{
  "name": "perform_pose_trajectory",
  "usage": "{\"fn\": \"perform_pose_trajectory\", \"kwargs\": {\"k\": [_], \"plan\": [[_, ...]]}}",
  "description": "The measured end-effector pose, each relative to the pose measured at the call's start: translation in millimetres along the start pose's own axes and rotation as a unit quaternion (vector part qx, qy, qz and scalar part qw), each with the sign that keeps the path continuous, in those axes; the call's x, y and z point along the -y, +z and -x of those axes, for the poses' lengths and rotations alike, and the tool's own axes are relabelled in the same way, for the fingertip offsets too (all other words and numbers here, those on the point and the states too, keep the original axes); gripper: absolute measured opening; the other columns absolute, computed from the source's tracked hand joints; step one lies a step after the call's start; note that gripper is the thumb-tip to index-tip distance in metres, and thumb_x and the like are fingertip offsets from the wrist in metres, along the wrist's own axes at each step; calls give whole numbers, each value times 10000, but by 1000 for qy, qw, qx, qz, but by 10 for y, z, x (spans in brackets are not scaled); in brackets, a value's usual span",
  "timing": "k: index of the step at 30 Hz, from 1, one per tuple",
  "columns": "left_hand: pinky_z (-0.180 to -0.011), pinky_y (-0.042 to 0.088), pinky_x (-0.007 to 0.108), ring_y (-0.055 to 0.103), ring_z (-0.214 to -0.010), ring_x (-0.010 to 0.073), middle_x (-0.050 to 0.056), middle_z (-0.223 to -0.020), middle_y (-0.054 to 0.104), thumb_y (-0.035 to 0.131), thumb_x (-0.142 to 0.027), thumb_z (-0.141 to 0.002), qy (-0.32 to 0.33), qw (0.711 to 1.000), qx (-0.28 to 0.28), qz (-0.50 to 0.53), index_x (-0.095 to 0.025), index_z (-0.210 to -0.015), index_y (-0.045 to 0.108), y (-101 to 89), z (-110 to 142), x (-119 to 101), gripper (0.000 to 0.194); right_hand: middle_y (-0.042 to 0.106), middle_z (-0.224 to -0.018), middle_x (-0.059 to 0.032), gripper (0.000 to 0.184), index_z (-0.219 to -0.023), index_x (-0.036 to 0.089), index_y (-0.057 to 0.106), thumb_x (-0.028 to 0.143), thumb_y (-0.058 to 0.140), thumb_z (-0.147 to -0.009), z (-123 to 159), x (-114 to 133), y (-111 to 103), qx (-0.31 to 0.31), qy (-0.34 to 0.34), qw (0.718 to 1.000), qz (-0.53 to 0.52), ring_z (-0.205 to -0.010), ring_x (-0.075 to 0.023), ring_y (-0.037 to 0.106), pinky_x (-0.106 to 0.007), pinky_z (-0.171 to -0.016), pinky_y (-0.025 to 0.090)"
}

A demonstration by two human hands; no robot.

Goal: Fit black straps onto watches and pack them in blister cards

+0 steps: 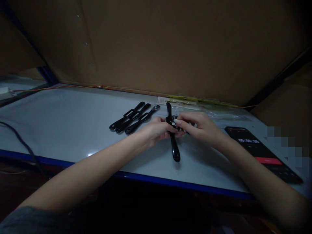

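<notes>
Your left hand and right hand pinch the black strap, with open table between it and the blue edge.

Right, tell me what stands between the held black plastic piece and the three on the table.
Only the left hand, which grips the black plastic piece, lies between it and the three slotted pieces.

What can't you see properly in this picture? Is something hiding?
Head view:
- Middle of the black plastic part: hidden by the left hand and right hand.
- Phone screen: too dim and small to read fully.
- Corner past the phone: covered by a blurred patch.
</notes>
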State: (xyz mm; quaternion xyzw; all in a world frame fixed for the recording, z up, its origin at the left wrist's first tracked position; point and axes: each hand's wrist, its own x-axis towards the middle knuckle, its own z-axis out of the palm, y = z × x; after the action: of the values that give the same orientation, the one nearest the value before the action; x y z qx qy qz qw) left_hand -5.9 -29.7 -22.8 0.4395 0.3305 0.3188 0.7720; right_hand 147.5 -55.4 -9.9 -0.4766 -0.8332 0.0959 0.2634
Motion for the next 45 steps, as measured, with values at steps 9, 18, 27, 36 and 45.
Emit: {"fn": "perform_pose_trajectory", "kwargs": {"k": [9, 18, 27, 36, 45], "plan": [[-716, 530, 281, 610, -561, 85, 14, -620, 584, 504, 136, -680, -11, 1000, -10, -9, -80, -754, 523, -3, -22, 4, 229, 482, -613, 30, 207, -965, 218, 560, 287, 582, -771, -11, -69, -1, -13, -1, 1000, -6, -562, -120, 441, -248, -526, 310], [-693, 540, 259, 625, -576, 90, 24, -616, 601, 492, 145, -683, -9, 1000, 7, -17, -69, -718, 546, -4, -33, 22, 223, 491, -569, 22, 188, -725, 197, 519, 365, 583, -776, -24, -75, 45, -49, 37, 998, 33, -521, -110, 420, -249, -499, 262], [-658, 547, 227, 616, -566, 74, 16, -622, 604, 502, 141, -691, 2, 1000, -3, -6, -58, -737, 555, -9, -20, -1, 211, 497, -578, 13, 263, -648, 194, 501, 371, 503, -842, -22, -49, 34, -27, 17, 999, 28, -527, -109, 422, -251, -499, 276], [-633, 544, 211, 617, -529, 72, 13, -601, 594, 483, 134, -719, -25, 1000, -2, 9, -61, -715, 543, 27, 17, -26, 204, 528, -679, -26, 191, -707, 200, 444, 274, 443, -883, -39, -130, 60, -40, -80, 986, 141, -620, -140, 452, -273, -576, 311], [-705, 538, 252, 606, -556, 64, 26, -652, 601, 489, 142, -706, -10, 1000, 13, 1, -60, -709, 548, -6, -18, 10, 210, 500, -659, -8, 205, -684, 190, 430, 272, 451, -870, -13, -117, 26, -6, -93, 987, 133, -600, -120, 426, -258, -553, 280]]}}
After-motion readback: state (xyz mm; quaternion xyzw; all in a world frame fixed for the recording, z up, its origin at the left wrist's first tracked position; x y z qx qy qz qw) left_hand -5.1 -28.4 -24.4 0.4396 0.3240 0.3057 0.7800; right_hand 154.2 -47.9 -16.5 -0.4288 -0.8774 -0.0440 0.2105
